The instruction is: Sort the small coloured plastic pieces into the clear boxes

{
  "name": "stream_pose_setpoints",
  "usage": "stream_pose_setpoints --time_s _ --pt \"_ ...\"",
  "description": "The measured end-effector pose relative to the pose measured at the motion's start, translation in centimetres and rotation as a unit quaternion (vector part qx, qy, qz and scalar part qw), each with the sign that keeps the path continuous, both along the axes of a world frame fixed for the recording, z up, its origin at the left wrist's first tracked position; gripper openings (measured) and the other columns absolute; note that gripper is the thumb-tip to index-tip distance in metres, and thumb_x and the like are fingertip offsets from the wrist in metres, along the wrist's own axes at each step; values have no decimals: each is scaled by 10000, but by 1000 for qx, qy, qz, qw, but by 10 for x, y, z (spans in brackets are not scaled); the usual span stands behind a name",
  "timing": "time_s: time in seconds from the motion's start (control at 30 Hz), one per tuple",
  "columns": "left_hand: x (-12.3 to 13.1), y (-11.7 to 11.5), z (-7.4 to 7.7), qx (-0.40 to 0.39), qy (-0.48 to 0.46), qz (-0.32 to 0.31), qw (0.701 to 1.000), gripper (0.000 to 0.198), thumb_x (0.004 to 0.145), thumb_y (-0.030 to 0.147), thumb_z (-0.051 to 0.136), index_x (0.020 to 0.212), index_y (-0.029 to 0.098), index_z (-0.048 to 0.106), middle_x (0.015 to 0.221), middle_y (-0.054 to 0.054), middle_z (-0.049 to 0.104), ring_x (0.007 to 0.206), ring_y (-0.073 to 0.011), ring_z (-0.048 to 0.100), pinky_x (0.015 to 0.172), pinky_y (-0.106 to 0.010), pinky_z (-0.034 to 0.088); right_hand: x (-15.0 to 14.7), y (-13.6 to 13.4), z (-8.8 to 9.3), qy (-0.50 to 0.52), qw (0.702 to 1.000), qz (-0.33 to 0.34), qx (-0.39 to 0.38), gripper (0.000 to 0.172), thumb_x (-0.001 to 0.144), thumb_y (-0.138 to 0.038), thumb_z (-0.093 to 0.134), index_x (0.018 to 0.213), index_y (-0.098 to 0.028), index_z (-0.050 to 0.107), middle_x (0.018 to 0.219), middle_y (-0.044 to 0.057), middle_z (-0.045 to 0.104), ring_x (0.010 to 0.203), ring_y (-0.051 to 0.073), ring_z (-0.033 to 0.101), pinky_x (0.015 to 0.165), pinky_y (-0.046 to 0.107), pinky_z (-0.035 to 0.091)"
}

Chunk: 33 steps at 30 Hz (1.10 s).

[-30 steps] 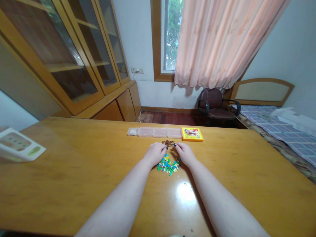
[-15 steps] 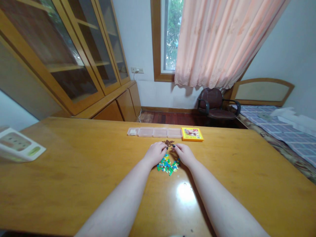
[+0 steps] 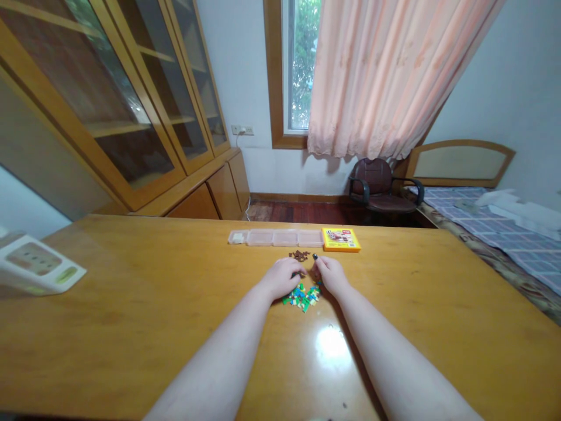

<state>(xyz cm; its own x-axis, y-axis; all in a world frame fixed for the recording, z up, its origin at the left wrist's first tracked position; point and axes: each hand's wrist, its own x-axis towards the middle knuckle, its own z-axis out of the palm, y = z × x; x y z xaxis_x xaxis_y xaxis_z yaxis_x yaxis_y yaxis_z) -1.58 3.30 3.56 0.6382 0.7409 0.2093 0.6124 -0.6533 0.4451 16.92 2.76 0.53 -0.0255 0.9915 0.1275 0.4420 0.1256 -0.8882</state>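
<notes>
My left hand rests on the table over the back left of a pile of small toy bricks in green, blue, white and yellow. Its fingers are curved and apart, with a few brown bits visible beneath them. Opposite, my right hand has its fingers curled in, the dark-nailed thumb pointing forward. Whatever they hold is hidden or too small to name. Just beyond both hands lies a smaller heap of brown bricks.
A clear plastic tray with compartments lies near the far edge, a small white item in its left end. Beside it is a yellow box. A white plastic holder stands at left on the wooden table. A chair is beyond.
My right hand has shifted slightly, its thumb now farther from the left fingers. My left hand has moved slightly toward me and to the right. The view has shifted a little.
</notes>
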Motion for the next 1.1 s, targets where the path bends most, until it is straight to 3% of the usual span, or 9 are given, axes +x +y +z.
stream_pose_setpoints --time_s 0.1,0.27,0.37,0.47,0.6,0.73,0.87,1.1 --pt "0 -2 2 -7 7 -37 999 314 713 106 485 912 231 693 936 -18 666 918 -180 565 869 -299 425 2 6 1 64 995 -73 -15 387 840 -397 330 550 -193 486 490 5 499 500 140 483 496 241 365" --pt "0 -4 1 -16 10 -66 998 353 695 97 482 943 236 690 1000 -20 653 960 -176 558 902 -299 417 19 17 9 114 991 20 -72 339 804 -386 375 644 -165 576 565 28 575 481 120 468 487 237 378" --pt "1 -2 -3 -21 0 -39 999 356 700 93 470 955 224 680 993 -25 654 962 -179 559 908 -314 423 31 9 9 171 978 77 -93 295 789 -403 450 748 -150 595 665 44 623 530 120 497 529 245 399" --pt "1 1 -7 -10 -28 0 1000 367 705 76 458 976 211 666 1001 -33 651 967 -178 558 908 -322 430 34 -6 7 111 991 66 -41 257 781 -401 504 778 -160 593 675 15 611 590 128 514 572 243 398" --pt "2 2 -7 7 -37 -11 999 339 713 58 451 903 212 685 952 -29 653 954 -172 556 908 -310 424 35 -13 9 -42 995 87 21 210 785 -350 522 728 -166 604 690 10 612 670 150 535 640 257 401" --pt "2 -1 -3 4 -19 -45 999 326 725 50 446 786 231 711 896 -14 659 906 -160 564 888 -298 414 37 -7 12 19 995 88 44 281 827 -379 452 665 -174 553 618 -5 567 621 139 518 619 246 400" --pt "4 -2 -3 -5 -14 -85 996 330 702 37 464 718 247 718 857 2 659 867 -146 568 850 -278 413 34 -10 12 71 986 153 -20 428 825 -474 436 520 -180 496 490 0 532 507 131 498 538 238 383" --pt "5 0 -4 -27 -16 -87 996 351 672 22 457 728 243 724 823 4 655 826 -141 569 829 -269 415 28 -19 20 32 970 238 -33 524 829 -562 426 530 -160 583 503 26 586 502 130 510 537 236 390"
